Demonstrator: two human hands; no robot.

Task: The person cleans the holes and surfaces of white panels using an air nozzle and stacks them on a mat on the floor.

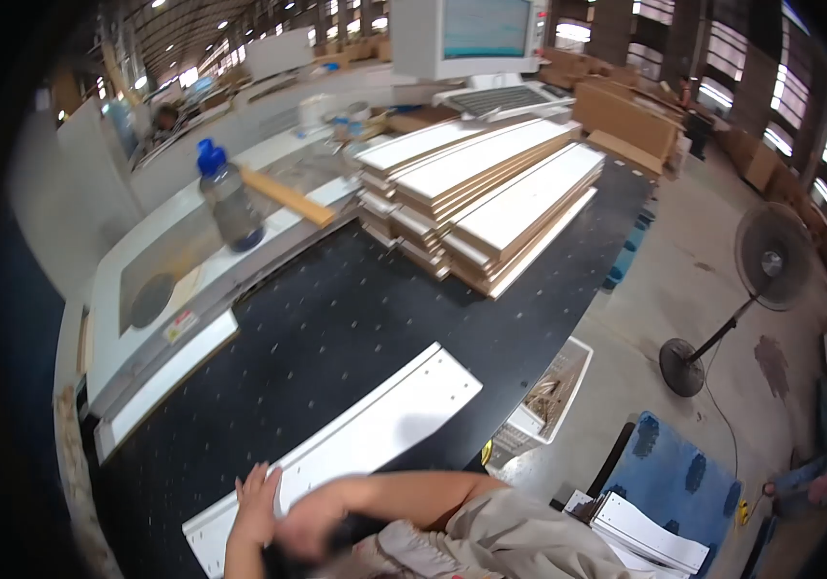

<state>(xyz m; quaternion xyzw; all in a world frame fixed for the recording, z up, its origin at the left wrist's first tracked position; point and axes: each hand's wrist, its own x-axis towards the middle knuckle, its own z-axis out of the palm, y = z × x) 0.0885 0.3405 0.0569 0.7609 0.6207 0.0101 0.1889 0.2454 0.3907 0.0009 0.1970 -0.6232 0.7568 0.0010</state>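
Note:
A long white board with a groove along one edge and small holes at its end lies diagonally on the black table. My left hand rests on the near part of this board, its fingers stretched out toward the board's far edge. Close beside it is my right hand, blurred, with the forearm reaching in from the right over the board. The right hand's fingers are smeared, and I cannot make out whether they hold anything.
Stacked white panels stand at the table's far end below a monitor and keyboard. A bottle with a blue cap is on the machine at left. Right are a white crate, a fan and a blue platform with boards.

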